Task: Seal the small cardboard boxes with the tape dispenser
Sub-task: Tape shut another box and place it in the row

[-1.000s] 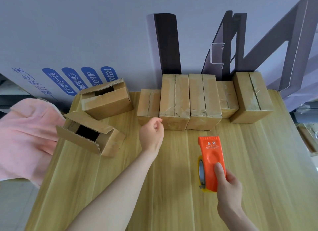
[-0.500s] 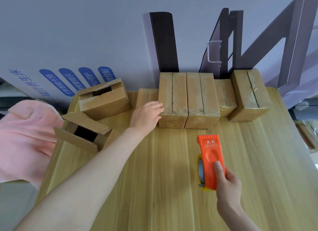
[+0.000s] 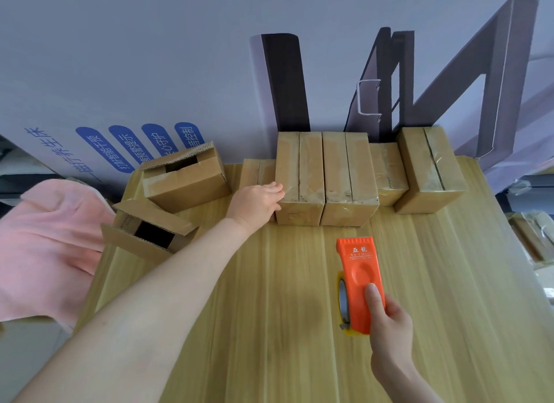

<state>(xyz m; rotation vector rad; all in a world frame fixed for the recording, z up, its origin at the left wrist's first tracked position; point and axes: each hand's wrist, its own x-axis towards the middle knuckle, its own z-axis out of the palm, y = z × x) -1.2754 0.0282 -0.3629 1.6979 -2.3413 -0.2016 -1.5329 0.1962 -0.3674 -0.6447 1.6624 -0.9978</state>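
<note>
Boxes, seven in all on the wooden table (image 3: 269,327). Five closed and taped, in a row beyond the tape dispenser (image 3: 358,279): a low box (image 3: 254,171) far-left of it, a tall box (image 3: 299,174) and a second tall box (image 3: 344,174) touching side by side straight beyond it, another low box (image 3: 388,171) beyond and slightly right, and an angled box (image 3: 428,168) far-right. Two untaped, flaps up, both well left of the dispenser: the farther open box (image 3: 192,183) and the nearer open box (image 3: 156,216), dark gap showing in each. One dispenser, orange, with one tape roll (image 3: 343,300) showing on its left edge; it lies flat over the table, toothed end toward the row, well apart from every box. Right hand (image 3: 389,327) grips its near end, thumb laid on the orange face. Left hand (image 3: 254,206), far-left of the dispenser, rests palm-down over the near end of the first low box, fingertips against the first tall box's left edge; whether it grips the box, cannot tell. One pink cloth (image 3: 45,237) farther left of the dispenser, off the table edge.
</note>
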